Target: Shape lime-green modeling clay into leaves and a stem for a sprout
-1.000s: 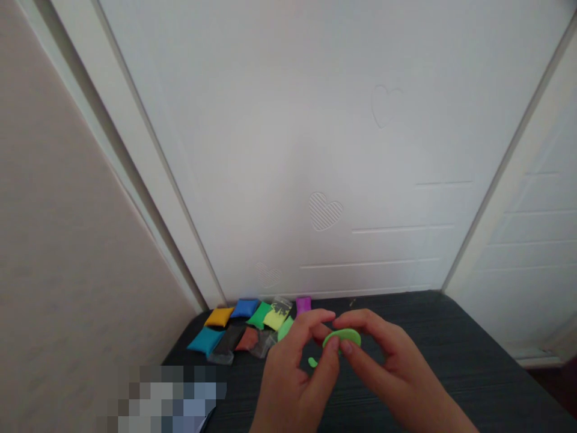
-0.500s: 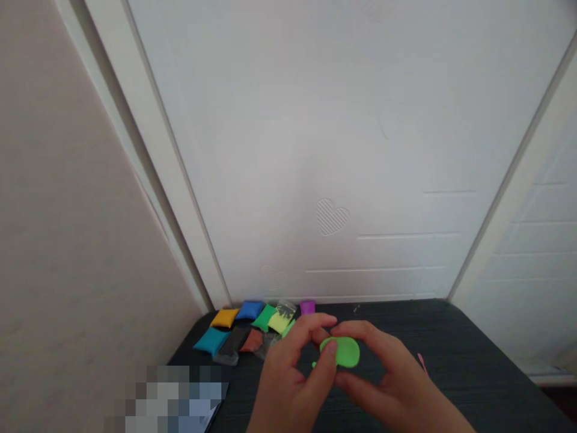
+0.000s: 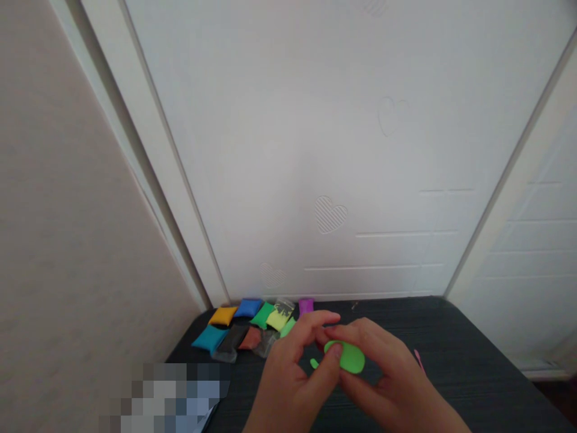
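Observation:
A flattened oval of bright green modelling clay (image 3: 352, 358) is held above the dark table between both hands. My left hand (image 3: 300, 376) pinches its left edge, the thumb pressed on the near face. My right hand (image 3: 390, 373) is curled round the right side, index finger along the top edge and thumb beneath. A small green piece of clay (image 3: 314, 363) shows just left of the oval, behind my left thumb; whether it lies on the table I cannot tell. The fingertips behind the oval are partly hidden.
Several soft clay packets, among them a yellow one (image 3: 222, 316), a blue one (image 3: 247, 308), a teal one (image 3: 210, 338) and a purple one (image 3: 306, 305), lie at the table's back left. A pink tool (image 3: 419, 361) lies to the right. A white panel (image 3: 270, 150) stands behind the table (image 3: 473, 361).
The green clay has tilted, its right end lower, and shifted slightly right and down. My right index finger has moved along its top edge. The small green piece shows more clearly.

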Demonstrator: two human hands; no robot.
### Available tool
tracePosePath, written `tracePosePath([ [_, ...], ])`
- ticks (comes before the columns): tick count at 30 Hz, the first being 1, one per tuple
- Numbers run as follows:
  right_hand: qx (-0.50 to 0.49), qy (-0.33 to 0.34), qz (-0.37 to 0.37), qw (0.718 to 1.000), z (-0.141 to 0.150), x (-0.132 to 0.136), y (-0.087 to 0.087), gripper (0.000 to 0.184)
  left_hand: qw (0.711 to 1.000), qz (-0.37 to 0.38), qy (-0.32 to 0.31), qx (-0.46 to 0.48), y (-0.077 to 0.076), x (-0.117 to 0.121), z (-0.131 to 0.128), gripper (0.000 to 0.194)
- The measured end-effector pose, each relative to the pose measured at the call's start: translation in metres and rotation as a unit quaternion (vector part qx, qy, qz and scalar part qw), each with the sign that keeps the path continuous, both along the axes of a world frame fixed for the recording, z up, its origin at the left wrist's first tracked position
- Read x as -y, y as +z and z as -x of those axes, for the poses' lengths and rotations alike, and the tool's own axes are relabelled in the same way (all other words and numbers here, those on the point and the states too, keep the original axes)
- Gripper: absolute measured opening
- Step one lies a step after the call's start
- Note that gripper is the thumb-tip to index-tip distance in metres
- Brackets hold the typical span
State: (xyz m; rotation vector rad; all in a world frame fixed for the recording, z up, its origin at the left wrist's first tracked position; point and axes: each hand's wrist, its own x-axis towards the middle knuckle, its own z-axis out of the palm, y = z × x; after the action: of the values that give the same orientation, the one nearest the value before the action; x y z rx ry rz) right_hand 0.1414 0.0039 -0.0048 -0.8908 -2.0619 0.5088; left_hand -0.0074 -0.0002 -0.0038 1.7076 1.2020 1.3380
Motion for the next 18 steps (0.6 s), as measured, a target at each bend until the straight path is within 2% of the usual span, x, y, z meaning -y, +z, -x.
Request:
tracePosePath([
  [5, 0.008, 0.033, -0.009, 0.999, 0.0002, -0.0023, -0.0016, 0.041, 0.997, 0.053, -0.032, 0.05, -0.0002, -0.0012, 0.0023, 0.026],
  [8, 0.015, 0.028, -0.001, 1.0, -0.0007, -0.0035, -0.0027, 0.042, 0.991, 0.078, -0.066, 0.086, -0.0002, -0.0027, 0.0037, 0.031],
  [13, 0.031, 0.023, -0.004, 0.999, -0.0023, -0.001, -0.0015, 0.041, 0.989, 0.097, -0.081, 0.083, 0.001, -0.0029, 0.0049, 0.031],
  [16, 0.027, -0.002, 0.001, 1.0, -0.0039, 0.0016, 0.0001, 0.04, 0.993, 0.08, -0.062, 0.063, -0.0022, -0.0022, 0.0057, 0.029],
  [18, 0.017, -0.009, -0.004, 1.0, -0.006, 0.0026, -0.0002, 0.041, 0.998, 0.03, -0.026, 0.04, -0.0062, -0.0016, 0.0068, 0.027],
])
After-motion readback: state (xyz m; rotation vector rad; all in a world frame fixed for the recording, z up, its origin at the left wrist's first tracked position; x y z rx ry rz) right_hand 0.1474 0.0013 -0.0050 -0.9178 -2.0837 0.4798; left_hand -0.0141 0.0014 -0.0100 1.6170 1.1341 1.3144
